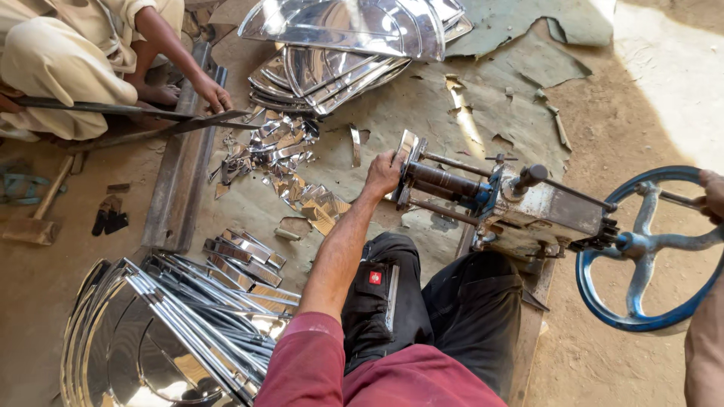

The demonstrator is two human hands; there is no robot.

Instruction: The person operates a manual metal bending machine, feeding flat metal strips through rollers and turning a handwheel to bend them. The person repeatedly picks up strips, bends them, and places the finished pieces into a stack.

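**Strip at the press, wheel in hand**

Down on the dusty workshop floor, the left hand (383,173) is at the front of the hand-cranked press (483,192), fingers curled and pinching a shiny metal strip (407,151) that stands roughly upright against the press's face. The press's long axis runs away to the right, toward the blue handwheel (648,249). Out there the right hand (711,192) sits on the wheel's rim at the frame's edge; its finger state I cannot tell. Cut strips (241,264) lie stacked near the left elbow. Across the floor, another person's hand (213,94) works long shears (113,111).
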